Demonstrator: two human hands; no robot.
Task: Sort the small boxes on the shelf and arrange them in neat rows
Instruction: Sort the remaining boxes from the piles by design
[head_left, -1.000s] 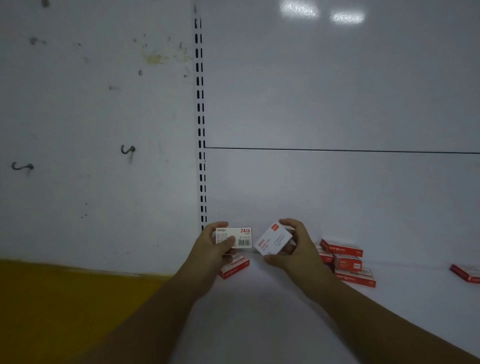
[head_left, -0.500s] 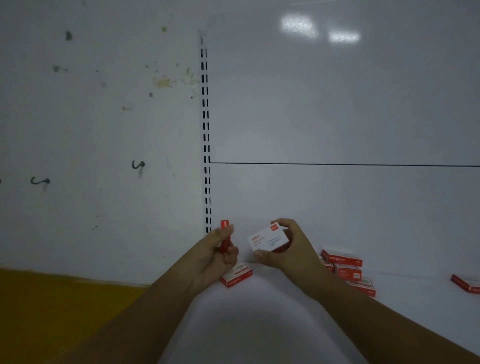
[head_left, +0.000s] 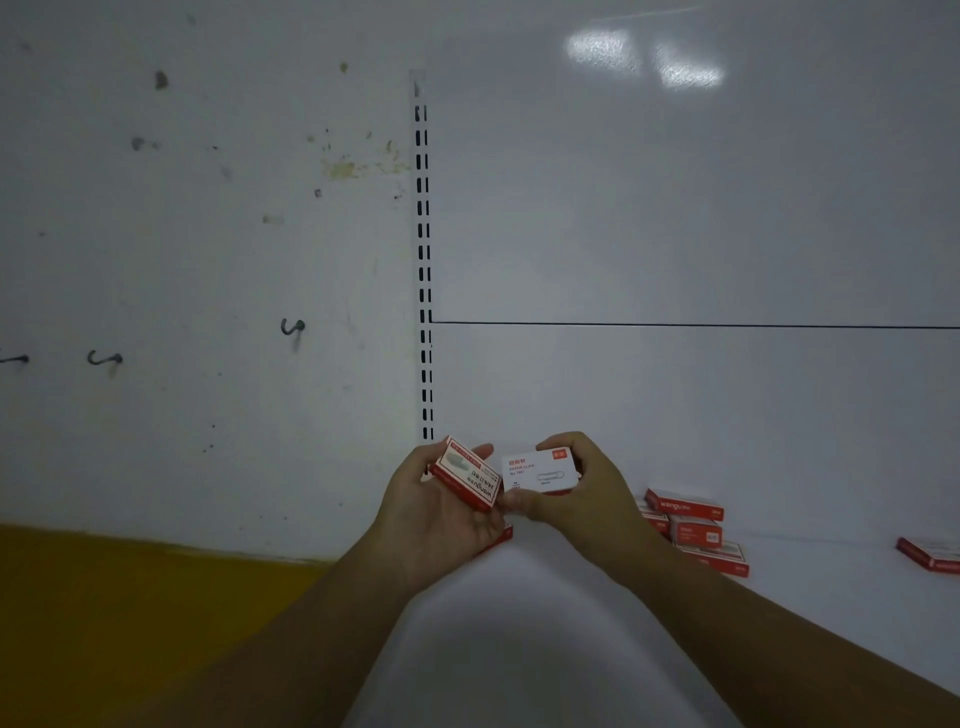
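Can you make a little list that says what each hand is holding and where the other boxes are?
left hand: holds a red and white staple box, tilted
right hand: holds a white paper clip box, label facing the camera
box under left hand: red, lying on the shelf, mostly hidden
pile of boxes: red and white, jumbled, right of the hands, by the back panel
lone box: far right edge of the shelf
shelf: white
rows: none made yet
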